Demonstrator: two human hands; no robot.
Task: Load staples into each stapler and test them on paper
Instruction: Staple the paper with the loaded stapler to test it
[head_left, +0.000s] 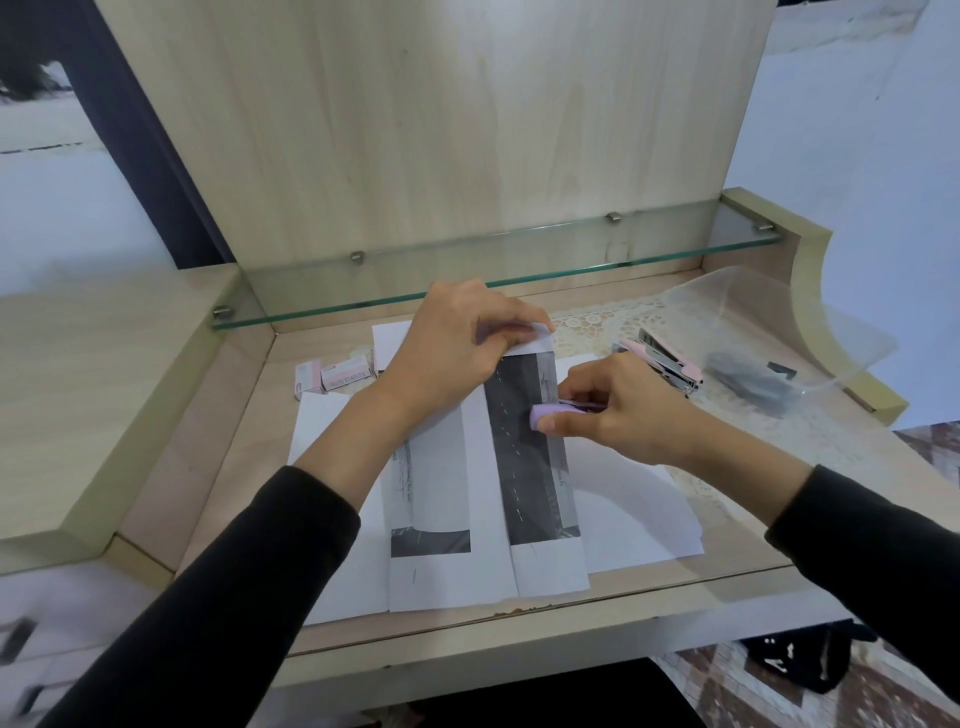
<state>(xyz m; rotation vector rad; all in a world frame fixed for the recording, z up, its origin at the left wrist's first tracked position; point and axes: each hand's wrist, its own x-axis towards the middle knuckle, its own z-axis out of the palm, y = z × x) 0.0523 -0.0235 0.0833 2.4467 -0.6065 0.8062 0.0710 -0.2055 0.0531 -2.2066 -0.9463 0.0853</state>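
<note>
Left hand (457, 343): pinches the far end of the folded, dark-printed white paper strip (530, 467).
Right hand (623, 410): grips the small lilac plastic stapler (556, 414), long axis crosswise over the strip's right edge.

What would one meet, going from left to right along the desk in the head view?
Staple boxes → left hand gripping the folded paper → lilac stapler pinched in the right hand → pink staplers → clear plastic bag.

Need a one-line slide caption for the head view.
Stapling test: right hand grips a lilac stapler on a folded printout; left hand pinches its top edge.
</note>
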